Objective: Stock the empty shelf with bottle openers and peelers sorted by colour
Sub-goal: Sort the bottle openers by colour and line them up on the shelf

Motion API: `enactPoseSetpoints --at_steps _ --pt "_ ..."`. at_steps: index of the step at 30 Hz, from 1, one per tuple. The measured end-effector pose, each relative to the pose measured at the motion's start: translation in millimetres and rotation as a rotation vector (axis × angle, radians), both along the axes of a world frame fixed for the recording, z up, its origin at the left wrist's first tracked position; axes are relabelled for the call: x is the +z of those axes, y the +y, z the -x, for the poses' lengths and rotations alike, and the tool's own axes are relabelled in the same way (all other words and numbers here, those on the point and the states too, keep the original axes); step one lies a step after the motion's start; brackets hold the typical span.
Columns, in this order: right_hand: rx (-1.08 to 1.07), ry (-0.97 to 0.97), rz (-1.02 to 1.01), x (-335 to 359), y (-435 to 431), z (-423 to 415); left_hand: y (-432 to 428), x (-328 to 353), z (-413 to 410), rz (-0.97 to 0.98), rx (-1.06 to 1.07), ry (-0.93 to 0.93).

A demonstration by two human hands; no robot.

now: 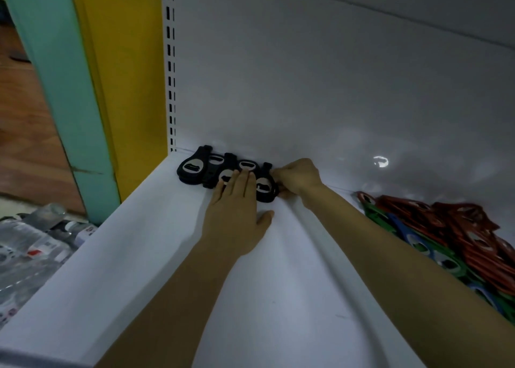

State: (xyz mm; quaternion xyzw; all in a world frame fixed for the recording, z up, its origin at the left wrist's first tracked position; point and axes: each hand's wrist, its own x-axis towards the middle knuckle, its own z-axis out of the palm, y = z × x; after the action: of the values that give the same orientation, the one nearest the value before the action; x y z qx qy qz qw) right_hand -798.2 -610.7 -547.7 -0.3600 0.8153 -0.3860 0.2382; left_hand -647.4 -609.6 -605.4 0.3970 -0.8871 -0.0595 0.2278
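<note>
**Shelf** (167, 242), white, back left corner: black bottle openers (195, 168), one row against the back panel (306, 74), overlapping. About four show. Some seem stacked, so the exact count is unclear. Status: placed.

**End opener** (264, 190), right end of that row: being set in line. My right grip (298, 176) is curled against its right edge and pinches it. My left grip (237, 214) lies flat on the middle of the row with fingers straight. It holds nothing and only presses the openers steady.

**Mixed pile** (446, 233), right side of the shelf, well apart from the black row: red, green and blue openers heaped together, red mostly on top. Status: unsorted.

**Peelers:** none that I can make out.

**Progress, by my estimate:** early. One colour group is close to finished. At least three colours are left to separate and lay out, and the peelers are not yet on the shelf.
</note>
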Motion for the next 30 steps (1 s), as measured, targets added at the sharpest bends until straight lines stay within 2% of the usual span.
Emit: enactPoseSetpoints --at_steps 5,13,17,21,24,27,30 --pt "-0.031 -0.127 0.069 -2.5 10.0 1.6 2.3 4.5 -0.2 0.024 0.005 -0.025" --pt "0.094 0.267 0.062 13.6 74.2 11.3 12.6 22.7 -4.5 0.138 -0.148 -0.001" --pt "0.066 0.342 0.118 17.4 140.3 35.2 49.9 36.7 20.6 0.242 -0.343 -0.064" --pt "-0.036 0.432 0.255 19.0 211.2 67.1 106.6 49.2 75.4 0.283 -0.563 -0.039" --pt "-0.152 0.407 0.339 17.2 269.5 101.8 164.4 47.8 125.8 0.241 -0.717 0.022" --pt "-0.329 0.41 0.336 8.5 326.5 139.2 213.7 39.8 175.6 0.177 -0.811 0.004" --pt "-0.49 0.417 0.293 -6.4 367.5 169.6 234.6 35.7 214.5 0.124 -0.859 -0.091"
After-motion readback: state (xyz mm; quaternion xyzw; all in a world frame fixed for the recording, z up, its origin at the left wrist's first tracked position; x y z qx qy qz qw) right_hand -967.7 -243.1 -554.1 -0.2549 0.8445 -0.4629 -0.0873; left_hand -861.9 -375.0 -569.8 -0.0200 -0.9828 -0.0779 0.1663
